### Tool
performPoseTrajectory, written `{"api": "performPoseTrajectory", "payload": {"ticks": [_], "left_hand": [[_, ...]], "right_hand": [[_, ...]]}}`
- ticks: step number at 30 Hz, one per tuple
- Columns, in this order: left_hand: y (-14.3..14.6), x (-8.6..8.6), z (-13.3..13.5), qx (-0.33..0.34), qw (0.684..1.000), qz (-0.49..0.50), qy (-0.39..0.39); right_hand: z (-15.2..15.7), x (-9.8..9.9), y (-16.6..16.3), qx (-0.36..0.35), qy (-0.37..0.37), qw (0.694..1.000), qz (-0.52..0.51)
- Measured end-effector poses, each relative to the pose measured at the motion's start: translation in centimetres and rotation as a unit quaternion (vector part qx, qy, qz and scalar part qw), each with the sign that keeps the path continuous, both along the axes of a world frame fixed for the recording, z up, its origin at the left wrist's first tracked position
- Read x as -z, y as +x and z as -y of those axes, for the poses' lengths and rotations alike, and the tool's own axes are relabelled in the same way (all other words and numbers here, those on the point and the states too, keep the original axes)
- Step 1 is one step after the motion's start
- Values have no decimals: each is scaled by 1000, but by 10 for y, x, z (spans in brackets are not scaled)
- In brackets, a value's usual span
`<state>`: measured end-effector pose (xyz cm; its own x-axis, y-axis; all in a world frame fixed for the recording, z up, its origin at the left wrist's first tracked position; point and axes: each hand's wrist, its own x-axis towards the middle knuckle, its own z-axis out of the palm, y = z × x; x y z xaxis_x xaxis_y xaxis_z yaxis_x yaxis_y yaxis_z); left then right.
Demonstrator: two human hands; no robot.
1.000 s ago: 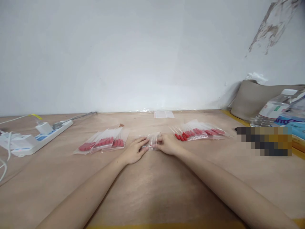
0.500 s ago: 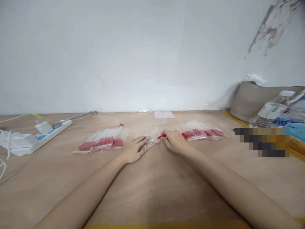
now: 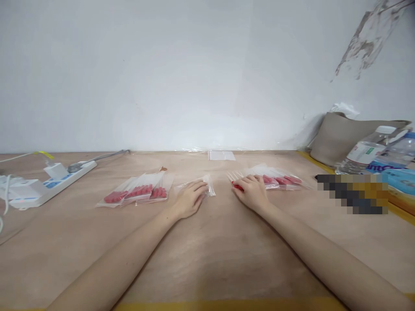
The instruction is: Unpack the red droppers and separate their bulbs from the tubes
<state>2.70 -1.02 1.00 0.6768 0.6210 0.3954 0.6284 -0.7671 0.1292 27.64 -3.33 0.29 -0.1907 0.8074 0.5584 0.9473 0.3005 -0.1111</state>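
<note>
My left hand [image 3: 190, 198] lies on a small clear plastic bag [image 3: 205, 185] in the middle of the table, fingers curled over it. My right hand [image 3: 252, 191] rests at the left end of a row of loose red-handled sticks [image 3: 275, 179], its fingers bent over one or two of them. To the left lie three filled clear bags of red sticks [image 3: 138, 191]. A flat stack of spare clear bags [image 3: 221, 155] sits by the wall.
A white power strip [image 3: 48, 183] with plugs and cables is at the far left. At the right stand a beige pouch [image 3: 343, 134], a water bottle [image 3: 368, 151] and a blue packet [image 3: 397, 172]. The brown table [image 3: 207, 246] ends at a yellow front edge.
My right hand has left the bag and moved right to the loose red sticks. My left hand has stayed on the bag, which shifted slightly.
</note>
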Motion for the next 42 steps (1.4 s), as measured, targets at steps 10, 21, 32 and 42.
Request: {"api": "performPoseTrajectory", "payload": {"ticks": [10, 21, 32, 42], "left_hand": [[-6, 4, -8, -10, 984, -102, -146], [-8, 8, -4, -28, 990, -62, -122], [-9, 7, -3, -25, 989, -52, -138], [-18, -1, 3, 25, 976, -160, -143]], "right_hand": [[-16, -15, 18, 154, -129, 979, -46], [-33, -24, 11, 125, -119, 978, -115], [-13, -19, -39, -54, -92, 987, -118], [-4, -11, -64, 48, -184, 979, -69]]}}
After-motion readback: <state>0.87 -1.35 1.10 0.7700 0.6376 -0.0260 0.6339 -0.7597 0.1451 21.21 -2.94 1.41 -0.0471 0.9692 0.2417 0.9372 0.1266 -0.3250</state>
